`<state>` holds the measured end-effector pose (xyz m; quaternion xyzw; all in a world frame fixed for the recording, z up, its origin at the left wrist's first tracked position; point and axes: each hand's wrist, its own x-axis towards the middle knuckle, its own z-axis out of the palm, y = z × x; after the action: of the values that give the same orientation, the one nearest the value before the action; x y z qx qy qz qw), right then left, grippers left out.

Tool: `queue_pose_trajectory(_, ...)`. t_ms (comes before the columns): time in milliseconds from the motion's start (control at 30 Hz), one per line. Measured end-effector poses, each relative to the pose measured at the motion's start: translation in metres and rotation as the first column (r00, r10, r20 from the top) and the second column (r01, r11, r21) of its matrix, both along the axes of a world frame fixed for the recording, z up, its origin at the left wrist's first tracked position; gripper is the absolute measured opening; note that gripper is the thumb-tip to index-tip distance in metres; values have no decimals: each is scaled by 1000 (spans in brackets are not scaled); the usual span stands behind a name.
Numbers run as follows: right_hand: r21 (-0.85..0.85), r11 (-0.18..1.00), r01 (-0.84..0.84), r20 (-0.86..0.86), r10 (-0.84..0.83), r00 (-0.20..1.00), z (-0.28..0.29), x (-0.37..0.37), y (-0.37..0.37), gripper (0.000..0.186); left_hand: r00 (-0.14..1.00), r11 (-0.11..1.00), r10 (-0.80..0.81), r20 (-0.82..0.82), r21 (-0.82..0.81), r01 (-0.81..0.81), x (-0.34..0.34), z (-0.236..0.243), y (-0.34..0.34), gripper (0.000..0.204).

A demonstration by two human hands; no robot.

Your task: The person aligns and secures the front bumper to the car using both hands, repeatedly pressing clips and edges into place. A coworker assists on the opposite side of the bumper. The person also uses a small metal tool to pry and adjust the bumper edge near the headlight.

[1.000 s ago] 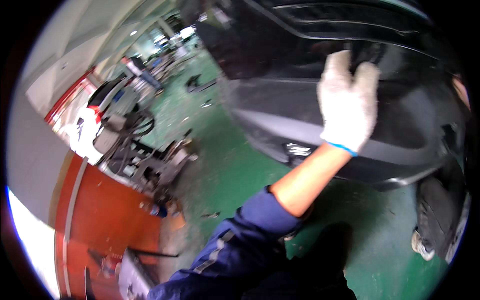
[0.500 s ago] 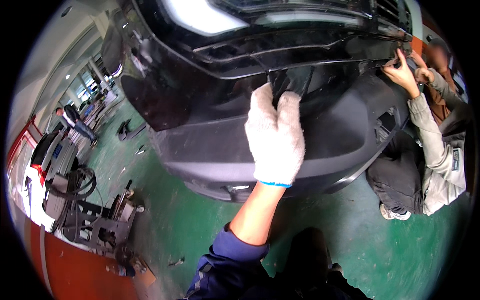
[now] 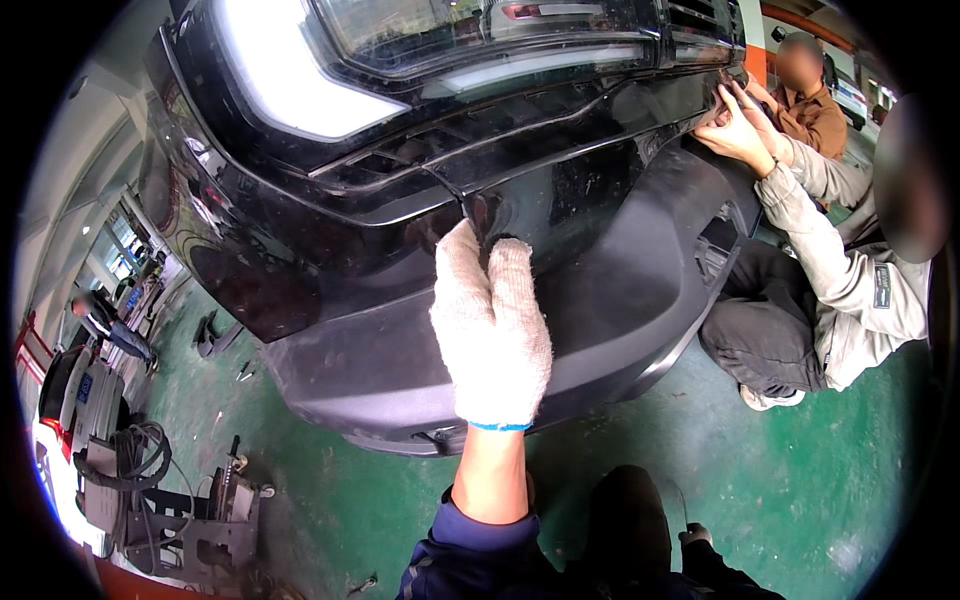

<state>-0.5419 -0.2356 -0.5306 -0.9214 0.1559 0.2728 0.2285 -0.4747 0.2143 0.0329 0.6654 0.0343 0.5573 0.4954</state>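
My left hand, in a white knit glove with a blue cuff edge, reaches up to the corner of a black car. Its index finger and thumb point upward, apart, with the index fingertip touching the seam below the lamp; the other fingers are hidden. Beneath the glove spreads the matte dark bumper, its upper part glossy black. Low in the view, beside my dark trouser leg, my right hand is closed around a thin metal rod. The rod's far end is hard to make out.
At the right a co-worker in a light jacket crouches, hands on the bumper's upper edge; another person in brown is beyond. A wheeled cart with coiled cables stands lower left on the green floor, near a white car.
The view has shifted, so the car and co-workers sit further left. My left hand stays at the same seam. The rod in my right hand now shows.
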Motion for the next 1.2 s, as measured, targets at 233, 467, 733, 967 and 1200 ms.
queue_pose_trajectory(233, 30, 997, 65, 7, -65, 998, 3, -2, 11, 51, 984, 997, 65, -167, 55, -57, -11, 3, -1, 32)
queue_pose_trajectory(467, 18, 999, 36, -11, -36, 999, -1, 8, 18, 55, 977, 984, 154, -151, 112, -138, -8, -2, 3, 27)
queue_pose_trajectory(733, 69, 997, 17, 46, -20, 999, -9, 9, 16, 55, 951, 959, 253, -176, 174, -222, -4, -6, 4, 23)
queue_pose_trajectory(967, 91, 993, 70, 14, -72, 997, -15, 14, 7, 55, 952, 975, 206, -226, 128, -181, -8, -2, -1, 25)
queue_pose_trajectory(1200, 114, 993, 33, 83, -43, 996, -33, 4, 8, 57, 948, 977, 197, -252, 125, -170, -9, -6, 1, 26)
